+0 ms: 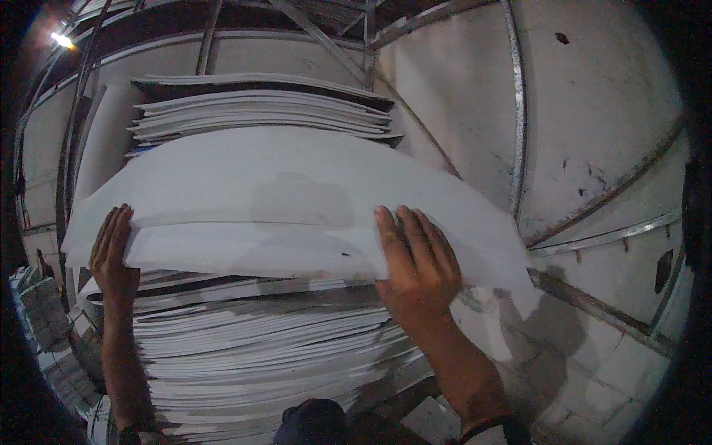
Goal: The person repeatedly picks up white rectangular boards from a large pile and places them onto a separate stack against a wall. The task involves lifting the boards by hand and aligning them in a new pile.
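Observation:
A large white sheet [245,174], perhaps cardboard, spans the middle of the view with a crease line running across its nearer part. My left hand [113,252] is at its near left, fingers straight and close together along the surface. Farther right, my right hand [419,259] has its fingers stretched over the top of the sheet. Both thumbs are mostly hidden at the near edge, where the hands grip it. Below the sheet lies a tall stack of similar white sheets [259,341], with a dark gap under the near edge.
Another pile of white sheets [259,111] stands behind. A pale wall [601,96] with metal bars [515,111] rises at the right, above a tiled floor [593,386]. Grey blocks or bundles [48,315] lie at the left. A bright lamp [63,41] shines at upper left.

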`<act>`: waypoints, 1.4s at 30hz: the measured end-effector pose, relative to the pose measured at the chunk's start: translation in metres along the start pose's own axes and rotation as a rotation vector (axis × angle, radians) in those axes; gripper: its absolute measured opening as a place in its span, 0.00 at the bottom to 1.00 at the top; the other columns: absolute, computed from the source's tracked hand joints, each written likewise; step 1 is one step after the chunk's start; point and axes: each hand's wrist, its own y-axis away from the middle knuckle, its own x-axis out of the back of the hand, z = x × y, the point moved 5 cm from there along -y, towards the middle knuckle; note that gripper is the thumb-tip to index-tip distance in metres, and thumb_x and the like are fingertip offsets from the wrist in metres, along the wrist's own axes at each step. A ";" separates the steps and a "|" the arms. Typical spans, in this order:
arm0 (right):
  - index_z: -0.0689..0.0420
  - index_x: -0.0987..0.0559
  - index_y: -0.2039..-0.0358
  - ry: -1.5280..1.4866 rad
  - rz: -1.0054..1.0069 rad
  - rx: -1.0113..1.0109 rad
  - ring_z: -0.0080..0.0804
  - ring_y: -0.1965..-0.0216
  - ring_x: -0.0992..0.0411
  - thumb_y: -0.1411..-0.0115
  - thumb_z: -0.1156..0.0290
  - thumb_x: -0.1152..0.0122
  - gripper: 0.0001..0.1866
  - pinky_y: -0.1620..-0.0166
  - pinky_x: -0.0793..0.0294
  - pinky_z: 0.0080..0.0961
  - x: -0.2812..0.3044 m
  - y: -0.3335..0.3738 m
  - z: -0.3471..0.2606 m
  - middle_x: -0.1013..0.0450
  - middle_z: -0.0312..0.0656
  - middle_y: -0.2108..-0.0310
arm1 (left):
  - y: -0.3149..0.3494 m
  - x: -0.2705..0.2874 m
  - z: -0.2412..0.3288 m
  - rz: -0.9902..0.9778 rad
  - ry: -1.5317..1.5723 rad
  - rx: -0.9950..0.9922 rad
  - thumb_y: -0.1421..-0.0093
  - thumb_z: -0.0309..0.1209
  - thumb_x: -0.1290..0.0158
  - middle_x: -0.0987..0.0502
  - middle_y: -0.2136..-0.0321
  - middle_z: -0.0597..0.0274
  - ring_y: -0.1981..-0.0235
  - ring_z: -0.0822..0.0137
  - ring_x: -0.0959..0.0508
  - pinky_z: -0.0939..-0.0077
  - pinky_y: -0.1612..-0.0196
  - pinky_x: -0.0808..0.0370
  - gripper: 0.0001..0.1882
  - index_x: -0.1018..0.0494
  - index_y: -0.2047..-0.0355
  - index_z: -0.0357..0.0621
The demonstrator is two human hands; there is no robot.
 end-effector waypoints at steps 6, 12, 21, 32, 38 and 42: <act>0.53 0.18 0.43 -0.004 0.146 0.143 0.49 0.45 0.23 0.58 0.79 0.34 0.35 0.39 0.26 0.46 -0.084 -0.001 -0.002 0.21 0.50 0.48 | 0.043 -0.022 -0.003 -0.033 -0.070 -0.024 0.51 0.11 0.46 0.21 0.42 0.53 0.37 0.49 0.25 0.55 0.35 0.27 0.35 0.25 0.40 0.42; 0.52 0.19 0.42 -0.056 0.094 0.166 0.49 0.44 0.23 0.56 0.74 0.33 0.34 0.39 0.26 0.47 -0.169 0.033 0.020 0.21 0.49 0.47 | 0.085 -0.085 0.015 -0.121 -0.105 0.027 0.52 0.16 0.44 0.20 0.43 0.56 0.39 0.50 0.23 0.52 0.37 0.28 0.33 0.23 0.42 0.44; 0.49 0.24 0.37 -0.123 -0.365 0.164 0.44 0.42 0.26 0.52 0.68 0.31 0.37 0.28 0.44 0.56 -0.273 0.121 0.056 0.23 0.45 0.45 | 0.111 -0.152 0.052 -0.334 0.009 -0.050 0.50 0.21 0.42 0.18 0.51 0.59 0.48 0.54 0.19 0.56 0.45 0.23 0.28 0.22 0.46 0.50; 0.48 0.24 0.37 -0.168 -0.497 0.260 0.36 0.41 0.25 0.54 0.77 0.31 0.39 0.26 0.47 0.49 -0.311 0.082 0.061 0.21 0.39 0.46 | 0.094 -0.173 0.047 -0.510 0.017 0.058 0.60 0.37 0.25 0.20 0.53 0.60 0.49 0.53 0.20 0.54 0.48 0.23 0.36 0.22 0.48 0.51; 0.45 0.24 0.37 -0.271 -0.533 0.220 0.40 0.40 0.27 0.49 0.55 0.27 0.36 0.29 0.40 0.46 -0.345 0.091 0.068 0.24 0.40 0.41 | 0.099 -0.205 0.038 -0.480 -0.059 -0.018 0.51 0.58 0.35 0.20 0.53 0.59 0.49 0.52 0.21 0.55 0.47 0.24 0.36 0.21 0.48 0.48; 0.43 0.21 0.40 -0.335 -0.458 0.105 0.44 0.42 0.27 0.43 0.36 0.36 0.36 0.37 0.33 0.48 -0.357 0.088 0.066 0.24 0.40 0.43 | 0.096 -0.214 0.033 -0.450 -0.039 -0.012 0.44 0.68 0.46 0.21 0.55 0.57 0.53 0.51 0.21 0.55 0.51 0.25 0.38 0.22 0.52 0.45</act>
